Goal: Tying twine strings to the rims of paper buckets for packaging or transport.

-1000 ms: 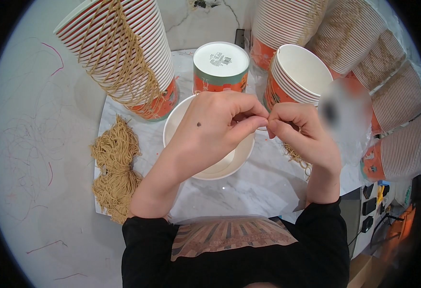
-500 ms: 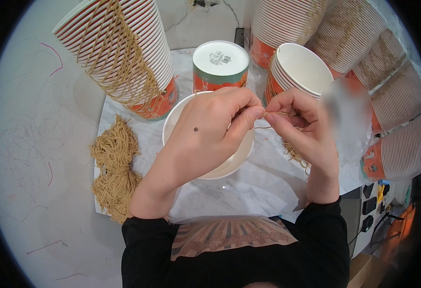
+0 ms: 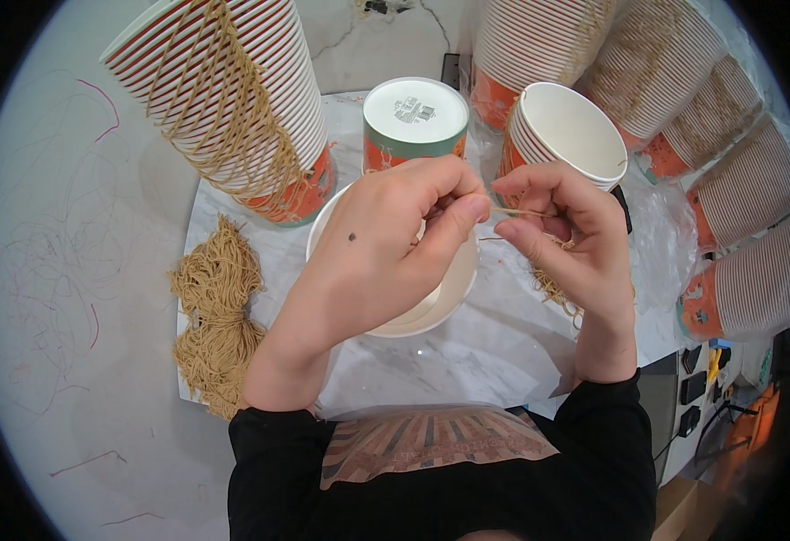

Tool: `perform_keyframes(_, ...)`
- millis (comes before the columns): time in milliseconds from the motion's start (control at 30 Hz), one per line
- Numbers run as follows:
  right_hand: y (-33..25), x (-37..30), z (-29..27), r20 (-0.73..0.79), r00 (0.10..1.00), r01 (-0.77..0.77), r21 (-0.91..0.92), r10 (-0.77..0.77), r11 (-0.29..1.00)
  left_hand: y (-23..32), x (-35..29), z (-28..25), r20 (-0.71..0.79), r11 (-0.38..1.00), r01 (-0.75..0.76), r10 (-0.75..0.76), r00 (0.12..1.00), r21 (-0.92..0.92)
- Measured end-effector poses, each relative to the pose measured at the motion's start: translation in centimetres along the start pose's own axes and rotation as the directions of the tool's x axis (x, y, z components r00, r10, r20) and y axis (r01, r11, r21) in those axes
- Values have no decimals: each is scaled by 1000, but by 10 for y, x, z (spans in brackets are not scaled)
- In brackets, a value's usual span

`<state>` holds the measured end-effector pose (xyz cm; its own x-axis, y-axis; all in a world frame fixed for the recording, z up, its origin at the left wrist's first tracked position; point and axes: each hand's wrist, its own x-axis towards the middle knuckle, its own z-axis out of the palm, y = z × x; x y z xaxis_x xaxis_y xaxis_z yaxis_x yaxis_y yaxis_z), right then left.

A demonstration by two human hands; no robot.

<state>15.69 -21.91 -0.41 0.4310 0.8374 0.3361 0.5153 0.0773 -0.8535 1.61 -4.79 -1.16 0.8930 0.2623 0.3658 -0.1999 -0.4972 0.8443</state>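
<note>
String [image 3: 514, 212] crosses right of centre in the head view, pinched between thumb and forefinger of the left hand [image 3: 395, 230], which covers part of a white tub [image 3: 453, 293]. Right hand [image 3: 570, 230] has thumb and forefinger parted around the strand (whether other fingers grip it, I cannot tell). Yarn bundle [image 3: 219, 316] lies left; tub stack [image 3: 232, 99], upper left.

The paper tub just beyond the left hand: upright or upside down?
Upside down: the tub shows its closed white base on top, with the green band directly beneath. The left hand partly blocks its lower front.
</note>
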Motion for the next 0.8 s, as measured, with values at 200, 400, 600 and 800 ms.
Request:
perform_keyframes(200, 11, 0, 6, -43, 972, 228, -88, -232, 970, 0, 1, 1, 52, 1000, 13, -15, 999, 28)
perform_keyframes(400, 10, 5, 2, 4, 950, 302, -260, -312, 917, 1, 1, -1, 51, 998, 51, -53, 997, 33)
perform_keyframes(600, 13, 5, 2, -26, 953, 287, -239, -301, 928, 2, 0, -3, 43, 996, 79, -80, 996, 32)
perform_keyframes(800, 0, 1, 7, -54, 986, 145, -157, -155, 977, 0, 1, -3, 40, 996, 69, -71, 997, 54)
